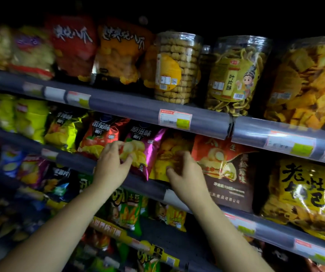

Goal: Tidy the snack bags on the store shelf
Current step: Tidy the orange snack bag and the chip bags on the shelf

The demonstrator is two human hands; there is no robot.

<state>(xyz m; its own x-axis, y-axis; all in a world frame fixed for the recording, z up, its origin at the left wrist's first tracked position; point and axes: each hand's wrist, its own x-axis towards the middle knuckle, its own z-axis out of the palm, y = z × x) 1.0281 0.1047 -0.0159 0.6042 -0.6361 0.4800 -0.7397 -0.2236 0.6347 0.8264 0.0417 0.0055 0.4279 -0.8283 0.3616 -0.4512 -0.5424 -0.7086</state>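
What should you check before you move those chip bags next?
1. The left hand grips the purple bag: ok.
2. The right hand holds the yellow bag: cannot tell, it is blurred.
3. The purple bag sits behind the shelf edge: not ok, its bottom corner hangs over.
4. The yellow bag's front shows fully: not ok, the purple bag covers its side.
5. The clear tubs above stand upright: ok.

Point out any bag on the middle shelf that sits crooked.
The purple bag leans sideways, its lower corner hanging over the shelf rail; the left hand pinches it. The yellow bag beside it is too blurred to judge.
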